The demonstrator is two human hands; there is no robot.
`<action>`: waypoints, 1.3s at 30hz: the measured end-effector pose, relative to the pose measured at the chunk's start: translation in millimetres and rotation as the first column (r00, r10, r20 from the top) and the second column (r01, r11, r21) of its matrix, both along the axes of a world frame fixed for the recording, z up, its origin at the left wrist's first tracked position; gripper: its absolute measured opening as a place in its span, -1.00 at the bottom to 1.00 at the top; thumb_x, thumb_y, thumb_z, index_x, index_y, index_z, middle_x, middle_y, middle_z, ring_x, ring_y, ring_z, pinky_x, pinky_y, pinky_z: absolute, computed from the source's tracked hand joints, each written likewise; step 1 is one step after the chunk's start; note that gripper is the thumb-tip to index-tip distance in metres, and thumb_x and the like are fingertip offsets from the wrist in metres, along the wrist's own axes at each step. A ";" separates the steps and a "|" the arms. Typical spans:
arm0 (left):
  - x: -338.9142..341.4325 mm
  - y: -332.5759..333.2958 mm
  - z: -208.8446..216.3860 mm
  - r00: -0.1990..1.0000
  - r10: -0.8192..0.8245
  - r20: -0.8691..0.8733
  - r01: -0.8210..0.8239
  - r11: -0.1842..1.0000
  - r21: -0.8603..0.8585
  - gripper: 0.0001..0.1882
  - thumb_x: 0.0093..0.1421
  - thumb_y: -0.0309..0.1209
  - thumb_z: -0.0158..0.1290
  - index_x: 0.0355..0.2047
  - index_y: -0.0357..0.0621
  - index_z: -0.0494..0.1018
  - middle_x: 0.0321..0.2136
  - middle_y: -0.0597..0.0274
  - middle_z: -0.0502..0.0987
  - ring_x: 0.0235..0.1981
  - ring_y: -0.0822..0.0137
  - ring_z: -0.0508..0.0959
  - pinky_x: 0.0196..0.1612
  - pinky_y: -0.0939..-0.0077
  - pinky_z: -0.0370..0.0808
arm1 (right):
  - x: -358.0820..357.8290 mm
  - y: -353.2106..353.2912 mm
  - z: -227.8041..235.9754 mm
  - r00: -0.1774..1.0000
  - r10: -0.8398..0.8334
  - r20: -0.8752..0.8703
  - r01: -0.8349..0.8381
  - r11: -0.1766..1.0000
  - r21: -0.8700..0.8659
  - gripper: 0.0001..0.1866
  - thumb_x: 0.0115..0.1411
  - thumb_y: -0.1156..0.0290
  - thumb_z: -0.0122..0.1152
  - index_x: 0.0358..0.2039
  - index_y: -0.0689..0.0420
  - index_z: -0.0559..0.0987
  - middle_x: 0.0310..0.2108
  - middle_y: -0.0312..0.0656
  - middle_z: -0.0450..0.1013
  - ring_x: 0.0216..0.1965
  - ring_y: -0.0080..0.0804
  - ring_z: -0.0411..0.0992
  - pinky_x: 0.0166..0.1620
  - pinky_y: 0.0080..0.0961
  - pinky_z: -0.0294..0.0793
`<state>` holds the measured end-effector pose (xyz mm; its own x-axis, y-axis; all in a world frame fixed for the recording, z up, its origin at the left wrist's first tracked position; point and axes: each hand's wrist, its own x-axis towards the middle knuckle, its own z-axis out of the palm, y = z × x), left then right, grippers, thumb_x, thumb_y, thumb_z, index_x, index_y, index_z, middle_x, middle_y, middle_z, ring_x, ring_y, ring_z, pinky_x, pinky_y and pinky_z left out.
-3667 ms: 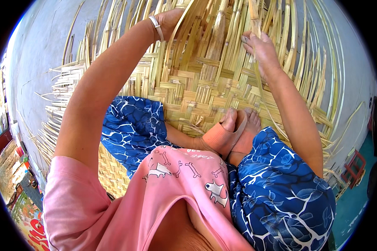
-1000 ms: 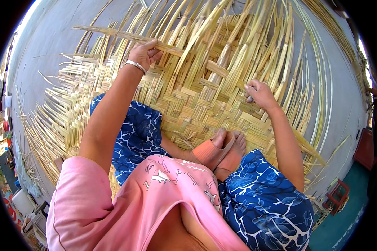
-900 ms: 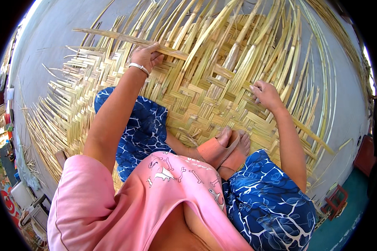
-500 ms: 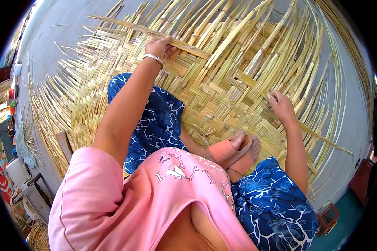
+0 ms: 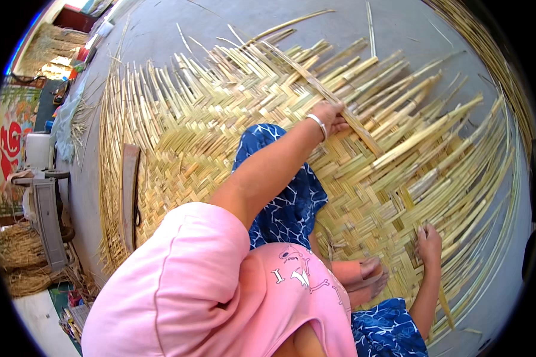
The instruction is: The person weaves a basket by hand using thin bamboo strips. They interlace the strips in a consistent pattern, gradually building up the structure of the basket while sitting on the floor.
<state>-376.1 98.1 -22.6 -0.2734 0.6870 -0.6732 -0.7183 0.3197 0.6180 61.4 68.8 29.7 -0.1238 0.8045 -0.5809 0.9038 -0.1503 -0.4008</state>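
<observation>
A large herringbone mat (image 5: 363,208) of pale yellow-green split reed lies on the floor, its loose strip ends fanning out on the far and right sides. My left hand (image 5: 327,119), with a white bangle at the wrist, is closed on a long flat reed strip (image 5: 307,74) that slants over the mat. Nearer and to the right, my right hand (image 5: 429,244) is closed low against the weave. It pinches a narrow reed strip (image 5: 446,310), whose tail shows beyond my forearm; the exact grip is partly hidden by my fingers.
My sandalled feet (image 5: 360,279) rest on the mat between my knees. A narrow wooden board (image 5: 129,196) lies on its left part. A grey metal cart (image 5: 49,220) stands at the left. Bundled long stalks (image 5: 488,50) line the far right on the grey floor (image 5: 399,27).
My view has swung to the left, so the mat and both hands appear farther right and lower. Both hands stay closed at about the same places on the mat.
</observation>
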 end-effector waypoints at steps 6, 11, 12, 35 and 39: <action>-9.0 -12.2 1.1 1.000 0.001 0.008 -0.001 1.000 -0.009 -0.85 0.26 -0.34 -0.04 -0.24 -0.14 0.33 -0.37 0.13 0.51 -0.42 0.18 0.58 -0.46 0.34 0.58 | -6.7 0.9 8.1 0.982 -0.133 -0.134 0.123 0.989 -0.080 -0.71 0.23 0.25 0.05 -0.50 0.21 0.38 -0.67 -0.26 0.32 -0.69 -0.53 0.30 -0.61 -0.56 0.31; -16.0 -4.7 6.3 0.997 0.056 -0.049 -0.058 0.997 -0.044 -0.85 0.23 -0.34 0.00 -0.27 -0.12 0.35 -0.40 0.15 0.51 -0.50 0.23 0.55 -0.55 0.40 0.54 | 16.1 2.0 -3.4 0.993 -0.043 -0.107 0.046 0.998 0.030 -0.67 0.24 0.19 0.02 -0.51 0.20 0.40 -0.67 -0.23 0.35 -0.65 -0.52 0.34 -0.55 -0.51 0.35; -19.7 0.3 4.5 0.994 0.060 -0.086 -0.064 0.997 -0.049 -0.85 0.23 -0.34 0.01 -0.28 -0.13 0.35 -0.40 0.15 0.51 -0.50 0.24 0.55 -0.57 0.40 0.53 | 23.6 -0.4 -5.5 0.995 -0.017 -0.103 0.024 0.998 0.064 -0.66 0.25 0.17 0.01 -0.51 0.19 0.40 -0.67 -0.22 0.36 -0.65 -0.52 0.35 -0.54 -0.50 0.35; -62.8 -8.5 3.8 0.988 0.024 -0.150 -0.022 1.000 0.014 -0.76 0.25 -0.39 -0.03 -0.13 -0.25 0.30 -0.21 0.04 0.51 -0.19 0.11 0.55 -0.22 0.27 0.57 | -42.5 -4.5 47.2 0.681 0.511 0.524 -0.680 0.708 0.193 -0.81 0.06 0.29 0.17 -0.42 0.15 0.49 -0.43 -0.02 0.43 -0.33 0.02 0.41 -0.25 -0.18 0.41; -58.5 -9.9 9.4 0.999 -0.023 -0.026 0.026 0.993 0.116 -0.70 0.33 -0.25 -0.18 -0.11 -0.24 0.28 -0.16 0.00 0.51 -0.10 0.10 0.52 -0.05 0.19 0.47 | -87.0 18.0 120.1 0.656 0.687 0.312 -0.749 0.642 0.163 -0.81 0.01 0.40 0.20 -0.35 0.19 0.51 -0.35 -0.02 0.42 -0.28 -0.01 0.41 -0.21 -0.20 0.41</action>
